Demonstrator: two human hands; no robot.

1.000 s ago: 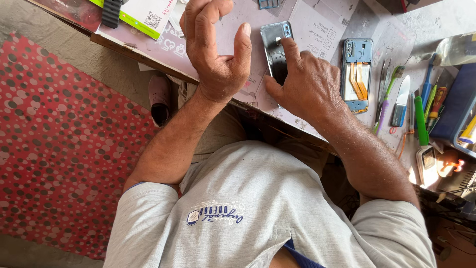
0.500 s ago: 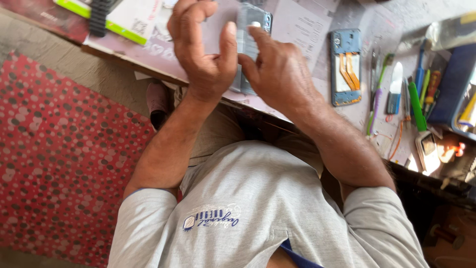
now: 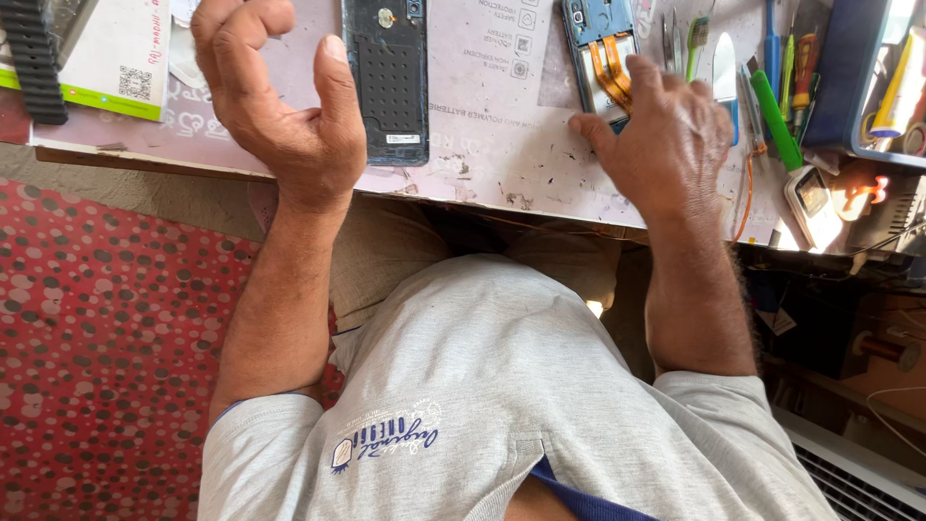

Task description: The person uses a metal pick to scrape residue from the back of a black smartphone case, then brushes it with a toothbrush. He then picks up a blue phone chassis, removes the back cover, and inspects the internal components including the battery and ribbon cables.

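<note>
1. The left hand (image 3: 280,106) is held raised above the near edge of the pale pink tabletop (image 3: 492,125), fingers loosely curled and thumb up; nothing is gripped in it.
2. Just to the right of that hand, a black rectangular phone back panel (image 3: 388,82) is laid flat on the tabletop, inner side up, touched by neither hand.
3. The right hand (image 3: 666,140) is pressed palm-down on the tabletop, fingers spread and resting against the lower end of an opened blue phone body with orange flex cables (image 3: 603,53). Nothing is seen to be pinched or lifted; whether anything small is kept under the palm cannot be told.
4. Beyond the right hand, a row of slim hand tools is laid out, among them a green-handled tool (image 3: 772,111), beside a dark blue tray (image 3: 849,87).
5. A white and green booklet (image 3: 106,58) is seen at the far left, with a black ribbed strap (image 3: 34,63) across it.
6. As judged from the layout, dismantling is done: the back panel is off and the interior exposed. The inner work and the refitting of the panel appear to be left.
</note>
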